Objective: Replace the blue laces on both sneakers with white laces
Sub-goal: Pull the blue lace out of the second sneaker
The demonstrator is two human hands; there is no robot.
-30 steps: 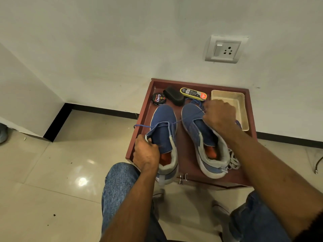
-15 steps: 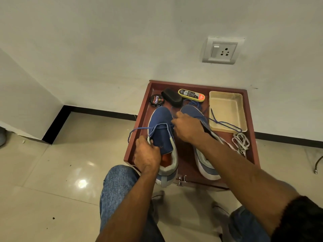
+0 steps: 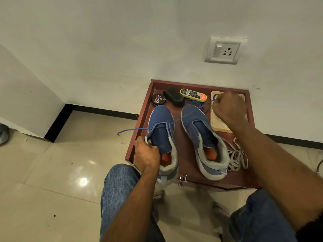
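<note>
**Blue lace pulled across the left sneaker**

Blue lace (image 3: 190,113) runs tight from the left sneaker (image 3: 161,126) up to the right hand (image 3: 229,109). One loose end of it sticks out past the left side of that sneaker. The right hand is a closed fist, its fingers curled round the lace, over the tan tray (image 3: 218,126). The left hand (image 3: 146,154) holds the left sneaker at its near left edge, fingers curled on the collar.

The right sneaker (image 3: 202,137) stands just beside the left sneaker, on its right. White laces (image 3: 237,159) lie in a heap farther right, past that shoe. Behind the left sneaker's toe sit a round polish tin (image 3: 158,100), a black brush (image 3: 173,97) and a yellow tube (image 3: 193,94). All of it rests on a red-brown tabletop (image 3: 185,154) against the wall. A wall socket (image 3: 224,50) is high above the sneaker.
</note>
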